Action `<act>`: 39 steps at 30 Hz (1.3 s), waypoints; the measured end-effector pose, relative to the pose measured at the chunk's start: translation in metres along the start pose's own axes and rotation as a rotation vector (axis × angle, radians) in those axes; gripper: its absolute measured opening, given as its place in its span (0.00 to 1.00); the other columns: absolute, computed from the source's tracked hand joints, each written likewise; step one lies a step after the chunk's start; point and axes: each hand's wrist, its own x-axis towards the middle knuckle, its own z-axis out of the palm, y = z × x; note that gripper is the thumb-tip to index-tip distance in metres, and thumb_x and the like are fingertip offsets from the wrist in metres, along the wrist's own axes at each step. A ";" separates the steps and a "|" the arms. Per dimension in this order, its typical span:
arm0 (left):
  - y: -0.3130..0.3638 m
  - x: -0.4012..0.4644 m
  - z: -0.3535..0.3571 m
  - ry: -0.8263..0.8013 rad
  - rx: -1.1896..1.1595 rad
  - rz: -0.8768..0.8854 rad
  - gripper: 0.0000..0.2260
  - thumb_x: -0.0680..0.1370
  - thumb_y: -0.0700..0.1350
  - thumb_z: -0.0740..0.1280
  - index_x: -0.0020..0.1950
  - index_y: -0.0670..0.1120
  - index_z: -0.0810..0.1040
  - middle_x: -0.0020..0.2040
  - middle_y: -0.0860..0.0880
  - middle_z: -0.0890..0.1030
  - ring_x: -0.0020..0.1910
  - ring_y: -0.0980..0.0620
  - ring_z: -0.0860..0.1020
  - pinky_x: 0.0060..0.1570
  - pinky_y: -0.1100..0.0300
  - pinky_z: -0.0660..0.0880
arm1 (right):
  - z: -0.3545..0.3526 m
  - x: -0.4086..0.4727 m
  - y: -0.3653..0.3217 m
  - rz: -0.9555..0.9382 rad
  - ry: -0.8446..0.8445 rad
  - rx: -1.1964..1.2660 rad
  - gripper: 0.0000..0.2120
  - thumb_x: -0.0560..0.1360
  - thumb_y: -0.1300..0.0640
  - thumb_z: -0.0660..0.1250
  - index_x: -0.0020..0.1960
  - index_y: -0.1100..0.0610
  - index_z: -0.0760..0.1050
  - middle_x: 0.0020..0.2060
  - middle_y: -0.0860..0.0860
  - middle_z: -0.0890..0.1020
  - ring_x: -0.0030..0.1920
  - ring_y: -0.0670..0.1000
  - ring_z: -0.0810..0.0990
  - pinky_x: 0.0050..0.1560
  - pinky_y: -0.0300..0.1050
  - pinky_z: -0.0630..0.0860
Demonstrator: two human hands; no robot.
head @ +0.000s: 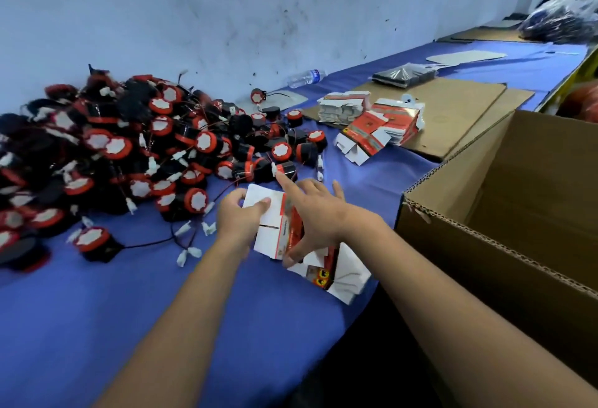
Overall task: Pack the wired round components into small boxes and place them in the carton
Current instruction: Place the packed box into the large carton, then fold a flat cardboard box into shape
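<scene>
— What are the hands doing from where you're watching?

— I'm seeing the left hand [238,218] pinching the white flap of a small box [275,229], thumb on top, near the middle of the bench [97,310]. The right hand [315,213] is gripping the same box from the right, thumb curled under it, forefinger sticking out straight towards the far pile.

— Anything inside it?

— I'm not able to tell; the right hand is covering its red side. More flat boxes [339,275] are lying under it, partly hidden.

— And the parts?

— The wired round components [145,149] are heaping up on the left, the pile running off the left edge. The carton [485,246] is standing open on the right, its near corner cut off, its bottom out of sight. Stacked flat boxes [382,126] are sitting farther back.
</scene>
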 end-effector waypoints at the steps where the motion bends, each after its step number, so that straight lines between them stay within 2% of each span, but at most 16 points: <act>1: 0.003 0.000 -0.011 0.021 -0.016 0.031 0.03 0.79 0.38 0.73 0.48 0.42 0.80 0.46 0.43 0.84 0.45 0.42 0.82 0.42 0.48 0.79 | 0.002 0.006 -0.007 -0.038 0.016 0.033 0.73 0.59 0.30 0.80 0.81 0.44 0.29 0.77 0.54 0.60 0.81 0.59 0.51 0.76 0.75 0.40; 6: 0.001 0.002 -0.100 0.056 -0.148 0.032 0.03 0.81 0.44 0.71 0.50 0.47 0.84 0.48 0.44 0.87 0.46 0.44 0.85 0.45 0.47 0.82 | 0.026 0.045 -0.072 -0.238 0.136 0.090 0.71 0.58 0.30 0.80 0.82 0.43 0.35 0.69 0.52 0.65 0.74 0.58 0.63 0.77 0.71 0.48; 9: -0.017 -0.001 -0.169 0.044 -0.309 -0.036 0.06 0.81 0.38 0.70 0.55 0.46 0.84 0.45 0.47 0.88 0.42 0.50 0.86 0.39 0.54 0.83 | 0.043 0.071 -0.117 -0.390 0.194 0.211 0.68 0.59 0.32 0.80 0.83 0.45 0.38 0.70 0.49 0.67 0.73 0.55 0.64 0.77 0.69 0.52; 12: -0.050 -0.012 -0.238 0.223 -0.286 -0.012 0.09 0.78 0.32 0.70 0.51 0.45 0.83 0.41 0.51 0.87 0.39 0.52 0.85 0.35 0.61 0.81 | 0.060 0.097 -0.165 -0.540 0.174 0.351 0.65 0.63 0.35 0.81 0.84 0.51 0.43 0.73 0.50 0.70 0.72 0.53 0.69 0.73 0.58 0.65; 14: -0.070 -0.019 -0.267 0.328 -0.328 0.009 0.07 0.79 0.34 0.70 0.50 0.46 0.83 0.43 0.50 0.87 0.40 0.51 0.85 0.35 0.60 0.81 | 0.073 0.108 -0.189 -0.557 0.155 0.490 0.57 0.65 0.38 0.81 0.83 0.51 0.53 0.69 0.48 0.76 0.68 0.50 0.74 0.66 0.50 0.73; 16: -0.086 -0.023 -0.287 0.353 -0.481 0.049 0.06 0.83 0.43 0.67 0.51 0.48 0.84 0.47 0.50 0.87 0.44 0.50 0.85 0.37 0.58 0.82 | 0.089 0.116 -0.213 -0.505 0.154 0.697 0.41 0.67 0.42 0.81 0.74 0.50 0.67 0.60 0.44 0.81 0.59 0.44 0.79 0.58 0.43 0.77; 18: -0.099 -0.027 -0.301 0.233 -0.616 0.099 0.11 0.85 0.49 0.62 0.58 0.49 0.83 0.53 0.51 0.87 0.50 0.52 0.85 0.42 0.59 0.82 | 0.105 0.121 -0.230 -0.402 0.076 1.109 0.27 0.70 0.46 0.79 0.64 0.52 0.75 0.55 0.46 0.85 0.54 0.43 0.83 0.53 0.40 0.79; 19: -0.102 -0.029 -0.306 0.158 -0.567 0.137 0.11 0.85 0.48 0.64 0.65 0.50 0.81 0.61 0.51 0.85 0.58 0.51 0.84 0.49 0.57 0.82 | 0.110 0.123 -0.234 -0.340 -0.002 1.345 0.23 0.71 0.47 0.77 0.62 0.55 0.78 0.55 0.51 0.86 0.55 0.48 0.85 0.53 0.45 0.81; 21: -0.108 -0.032 -0.316 -0.024 -0.299 0.230 0.31 0.77 0.43 0.73 0.79 0.54 0.68 0.77 0.53 0.73 0.76 0.50 0.72 0.66 0.51 0.78 | 0.121 0.124 -0.239 -0.260 -0.201 1.653 0.22 0.72 0.43 0.73 0.60 0.56 0.83 0.57 0.58 0.86 0.58 0.60 0.84 0.55 0.55 0.81; 24: -0.104 -0.030 -0.313 -0.245 -0.039 0.288 0.57 0.68 0.42 0.83 0.84 0.63 0.48 0.84 0.60 0.56 0.83 0.57 0.56 0.73 0.44 0.71 | 0.126 0.129 -0.239 -0.265 -0.338 1.644 0.17 0.76 0.41 0.69 0.55 0.50 0.87 0.56 0.57 0.86 0.55 0.57 0.86 0.54 0.53 0.83; 27: -0.099 -0.027 -0.296 -0.132 0.074 0.311 0.67 0.63 0.44 0.86 0.83 0.65 0.39 0.83 0.67 0.52 0.82 0.58 0.56 0.75 0.39 0.68 | 0.125 0.132 -0.237 -0.246 -0.410 1.567 0.19 0.72 0.38 0.72 0.53 0.50 0.88 0.53 0.57 0.87 0.51 0.54 0.87 0.49 0.49 0.84; 30: -0.105 -0.024 -0.289 -0.071 0.083 0.363 0.69 0.62 0.41 0.87 0.83 0.65 0.38 0.80 0.71 0.58 0.77 0.62 0.67 0.70 0.49 0.75 | 0.120 0.131 -0.237 -0.225 -0.437 1.485 0.22 0.67 0.34 0.73 0.50 0.49 0.88 0.52 0.56 0.87 0.47 0.53 0.87 0.42 0.46 0.83; 33: -0.103 -0.022 -0.284 0.003 0.063 0.412 0.67 0.63 0.39 0.87 0.84 0.64 0.41 0.80 0.54 0.67 0.74 0.53 0.74 0.65 0.54 0.79 | 0.118 0.130 -0.238 -0.223 -0.477 1.473 0.21 0.68 0.33 0.72 0.51 0.47 0.88 0.52 0.54 0.88 0.49 0.51 0.88 0.43 0.45 0.83; 34: -0.102 -0.022 -0.283 0.025 0.053 0.418 0.66 0.64 0.38 0.86 0.84 0.64 0.42 0.77 0.53 0.71 0.71 0.52 0.77 0.62 0.56 0.80 | 0.117 0.129 -0.239 -0.221 -0.490 1.480 0.21 0.69 0.34 0.72 0.52 0.47 0.88 0.53 0.54 0.88 0.50 0.51 0.88 0.44 0.45 0.83; 36: -0.098 -0.024 -0.279 0.068 0.048 0.412 0.63 0.65 0.37 0.84 0.84 0.65 0.44 0.71 0.56 0.77 0.67 0.53 0.80 0.55 0.60 0.82 | 0.116 0.128 -0.240 -0.208 -0.503 1.486 0.21 0.69 0.33 0.72 0.52 0.47 0.88 0.53 0.53 0.88 0.51 0.52 0.88 0.45 0.46 0.83; 39: -0.097 -0.025 -0.278 0.083 0.077 0.388 0.60 0.67 0.38 0.81 0.84 0.64 0.44 0.67 0.60 0.80 0.65 0.55 0.81 0.55 0.60 0.82 | 0.115 0.125 -0.242 -0.197 -0.505 1.507 0.22 0.71 0.34 0.72 0.55 0.49 0.86 0.55 0.54 0.87 0.53 0.54 0.87 0.47 0.49 0.84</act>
